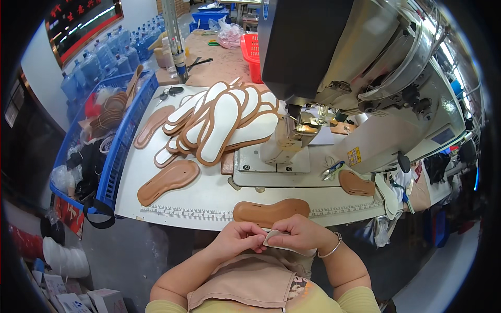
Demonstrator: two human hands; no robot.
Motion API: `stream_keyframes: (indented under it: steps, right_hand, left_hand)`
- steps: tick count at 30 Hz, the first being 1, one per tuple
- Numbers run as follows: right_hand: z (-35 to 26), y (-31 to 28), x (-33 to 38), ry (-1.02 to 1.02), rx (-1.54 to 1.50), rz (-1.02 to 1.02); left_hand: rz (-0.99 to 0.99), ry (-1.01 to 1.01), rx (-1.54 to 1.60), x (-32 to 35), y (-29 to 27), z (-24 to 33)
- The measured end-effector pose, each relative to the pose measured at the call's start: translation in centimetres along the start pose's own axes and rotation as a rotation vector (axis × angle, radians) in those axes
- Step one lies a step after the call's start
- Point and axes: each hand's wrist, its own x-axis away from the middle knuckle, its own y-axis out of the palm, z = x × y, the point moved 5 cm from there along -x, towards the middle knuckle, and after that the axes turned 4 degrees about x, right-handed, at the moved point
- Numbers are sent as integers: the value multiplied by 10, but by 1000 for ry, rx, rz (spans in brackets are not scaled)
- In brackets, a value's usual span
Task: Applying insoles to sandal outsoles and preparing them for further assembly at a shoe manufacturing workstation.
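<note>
Just past the table's front edge, my right hand (303, 233) grips a thin whitish flat piece (269, 238), mostly hidden under its fingers and thumb. It looks like an insole lining, though its full shape does not show. My left hand (237, 241) is closed in a pinch at the near edge of that piece; whatever lies between its fingertips is too small to make out. Directly beyond both hands, a brown insole (261, 213) lies across the ruler strip (198, 212). Another brown insole (169, 182) rests farther left, and a third (356, 183) to the right.
A heap of white-faced, brown-edged insoles (222, 125) lies left of the sewing machine (360, 68). Small blue-handled snips (334, 168) sit by its base. A blue crate (117, 161) of bagged items stands at the left, a red basket (252, 57) behind.
</note>
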Motion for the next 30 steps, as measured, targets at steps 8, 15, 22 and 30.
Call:
stream_keyframes:
  steps: [8, 15, 22, 30]
  right_hand:
    - [2, 1, 2, -8, 150, 24]
    - [-4, 1, 3, -23, 159, 23]
    - [-6, 2, 2, -44, 162, 61]
    - [0, 3, 1, -3, 204, 75]
  left_hand:
    - [-7, 2, -136, 3, 3, 7]
    - [-63, 20, -189, 2, 2, 6]
    - [43, 172, -390, 3, 4, 8]
    - [57, 185, -393, 2, 1, 6]
